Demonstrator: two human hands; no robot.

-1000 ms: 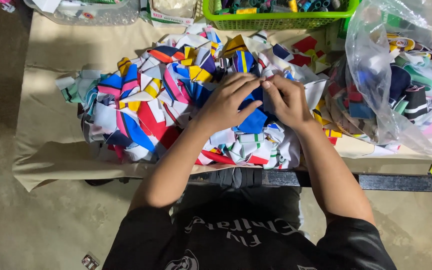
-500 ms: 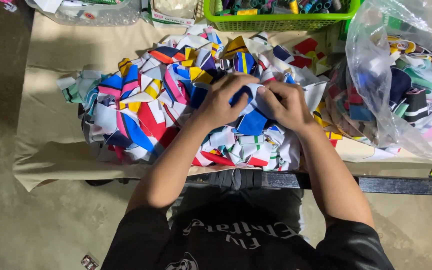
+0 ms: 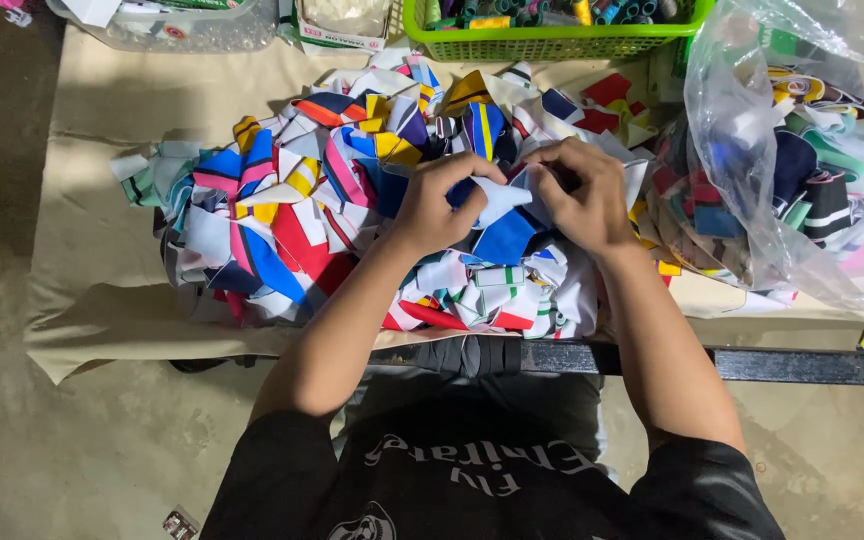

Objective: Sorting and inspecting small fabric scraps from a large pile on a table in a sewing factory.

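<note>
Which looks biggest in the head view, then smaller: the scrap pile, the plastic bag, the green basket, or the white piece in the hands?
1. Scrap pile
2. Plastic bag, though its right side is cut off
3. Green basket, only partly in view, so its place is unsure
4. White piece, clearly the smallest

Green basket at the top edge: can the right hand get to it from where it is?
Probably yes. The right hand rests on the fabric scrap pile, and the green basket sits just beyond; only low scraps lie between. Both hands pinch a white piece.
</note>
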